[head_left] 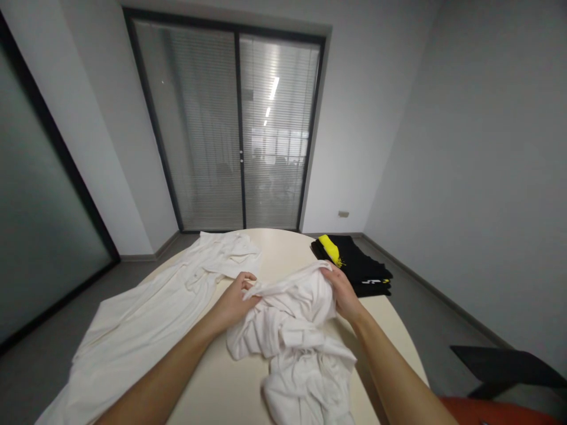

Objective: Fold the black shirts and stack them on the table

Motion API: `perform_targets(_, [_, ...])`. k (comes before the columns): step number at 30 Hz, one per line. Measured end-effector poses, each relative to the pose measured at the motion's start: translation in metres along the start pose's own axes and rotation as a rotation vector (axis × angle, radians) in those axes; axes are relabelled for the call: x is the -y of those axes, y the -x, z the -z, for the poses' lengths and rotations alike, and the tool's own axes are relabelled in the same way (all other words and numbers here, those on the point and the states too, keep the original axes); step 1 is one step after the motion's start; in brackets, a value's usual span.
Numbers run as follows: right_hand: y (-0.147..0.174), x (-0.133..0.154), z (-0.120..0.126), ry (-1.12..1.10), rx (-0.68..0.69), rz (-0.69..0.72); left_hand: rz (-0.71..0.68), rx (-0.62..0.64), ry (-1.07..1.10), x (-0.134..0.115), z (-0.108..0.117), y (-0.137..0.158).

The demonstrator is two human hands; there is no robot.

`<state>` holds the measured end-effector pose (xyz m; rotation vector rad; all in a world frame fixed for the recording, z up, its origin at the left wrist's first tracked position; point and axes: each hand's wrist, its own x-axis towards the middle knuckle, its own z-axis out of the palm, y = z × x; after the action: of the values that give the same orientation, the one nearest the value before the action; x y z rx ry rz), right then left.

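A crumpled white cloth garment (pixel 301 330) lies bunched on the pale round table (pixel 283 251), its far edge lifted between my two hands. My left hand (pixel 237 298) pinches that edge at the left corner. At the right corner, my right hand (pixel 341 289) grips the same edge, fingers partly hidden behind the fabric. The garment's exact kind is hidden by its folds. To the left, a second white garment (pixel 155 319) is spread long across the table, close to my left forearm.
Just beyond my right hand sits a stack of folded black clothes (pixel 358 260) with a yellow piece (pixel 328 248) on top. An orange chair seat (pixel 496 411) with a black armrest (pixel 509 366) stands at the lower right. Glass panels with blinds (pixel 212 136) are behind the table.
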<state>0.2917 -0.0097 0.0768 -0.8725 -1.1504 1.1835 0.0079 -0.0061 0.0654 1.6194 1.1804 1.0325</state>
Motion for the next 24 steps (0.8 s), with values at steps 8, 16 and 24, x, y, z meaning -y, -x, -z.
perform_targets(8, [-0.016,-0.013,0.016,0.36,-0.137,0.176,-0.024,-0.138,0.14,-0.008,0.019,-0.007])
perform_targets(16, [0.0,-0.014,0.015,0.686,0.397,-0.061,-0.153,-0.482,-0.139,0.017,0.02,-0.02])
perform_targets(24, [0.003,-0.014,0.021,0.649,0.499,-0.181,-0.458,0.306,-0.611,-0.01,-0.012,0.024])
